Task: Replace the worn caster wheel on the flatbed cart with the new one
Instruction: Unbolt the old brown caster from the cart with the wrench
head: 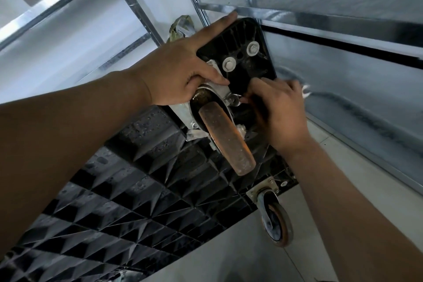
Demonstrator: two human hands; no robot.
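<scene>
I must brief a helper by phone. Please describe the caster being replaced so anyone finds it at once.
Find the black ribbed underside of the upturned cart. At its far corner, between the left hand and the right hand, stands the caster. Unlike the other caster, grey with an orange rim, its wheel is dusty brown.

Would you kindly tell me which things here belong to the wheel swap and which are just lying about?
Belongs to the job: worn wheel; its bracket; bracket bolt, pinched by the right hand; cart, held at its corner by the left hand.
Just lying about: second wheel; metal shelving; green bundle behind the cart.
</scene>
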